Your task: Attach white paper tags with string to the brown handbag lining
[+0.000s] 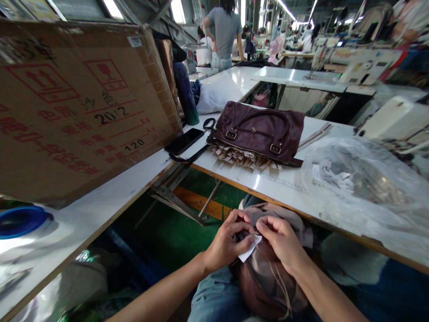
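Note:
A brown leather bag point(264, 273) rests on my lap below the table edge. My left hand point(226, 243) is closed, its fingers pinching a small white paper tag point(250, 248) at the bag's top. My right hand point(281, 239) is closed too, pinching the bag's top edge just beside the tag, fingertips nearly touching the left hand's. A thin cord point(281, 290) hangs down the bag's side.
A dark purple handbag point(258, 129) lies on a pile of paper tags point(241, 157) on the white table point(275, 183). A phone point(183, 141), black scissors point(209, 124), a clear plastic bag point(362, 179), a big cardboard box point(77, 107), a blue lid point(20, 220). A person point(223, 31) stands far back.

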The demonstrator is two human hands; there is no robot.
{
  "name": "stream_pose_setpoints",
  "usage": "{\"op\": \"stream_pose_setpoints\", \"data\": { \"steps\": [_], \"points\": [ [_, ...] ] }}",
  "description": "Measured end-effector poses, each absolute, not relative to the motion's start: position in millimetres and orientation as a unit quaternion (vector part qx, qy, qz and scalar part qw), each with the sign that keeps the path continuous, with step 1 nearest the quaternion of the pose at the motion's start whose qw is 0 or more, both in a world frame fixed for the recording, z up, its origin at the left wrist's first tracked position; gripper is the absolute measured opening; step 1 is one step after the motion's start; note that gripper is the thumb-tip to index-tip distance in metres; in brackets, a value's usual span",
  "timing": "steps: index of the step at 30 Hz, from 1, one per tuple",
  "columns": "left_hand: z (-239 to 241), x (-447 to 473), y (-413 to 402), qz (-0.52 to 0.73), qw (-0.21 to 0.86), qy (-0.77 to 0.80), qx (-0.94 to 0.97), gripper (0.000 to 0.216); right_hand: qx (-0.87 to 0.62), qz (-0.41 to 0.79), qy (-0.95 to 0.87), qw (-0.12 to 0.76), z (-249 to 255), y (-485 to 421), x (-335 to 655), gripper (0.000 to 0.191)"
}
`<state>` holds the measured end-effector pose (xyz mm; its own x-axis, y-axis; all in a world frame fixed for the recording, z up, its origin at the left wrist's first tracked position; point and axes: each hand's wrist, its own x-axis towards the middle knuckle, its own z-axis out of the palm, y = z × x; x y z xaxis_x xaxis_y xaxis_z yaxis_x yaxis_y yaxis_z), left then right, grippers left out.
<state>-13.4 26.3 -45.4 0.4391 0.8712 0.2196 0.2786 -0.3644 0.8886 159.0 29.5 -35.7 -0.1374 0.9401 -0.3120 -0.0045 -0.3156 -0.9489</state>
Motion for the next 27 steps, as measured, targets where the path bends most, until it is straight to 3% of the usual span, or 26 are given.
{"op": "stream_pose_setpoints", "data": {
  "steps": [5,14,17,20,27],
  "points": [
    [-40,-19,26,0.328,0.455,0.370,0.740,0.010,-0.555,0.533,-0.426,0.475,-27,42,169,0.034],
    [-41,-22,31,0.314,0.466,0.394,0.727,0.011,-0.398,0.717,-0.224,0.528,39,74,212,0.024],
    [-38,-22,32,0.300,0.475,0.390,0.729,0.012,-0.352,0.662,-0.232,0.619,56,89,230,0.015],
    [-35,-22,33,0.291,0.485,0.387,0.728,0.011,-0.335,0.564,-0.270,0.705,65,102,244,0.020],
    [-35,-22,34,0.293,0.491,0.383,0.726,0.011,-0.362,0.417,-0.310,0.774,71,124,264,0.027]
  ]
}}
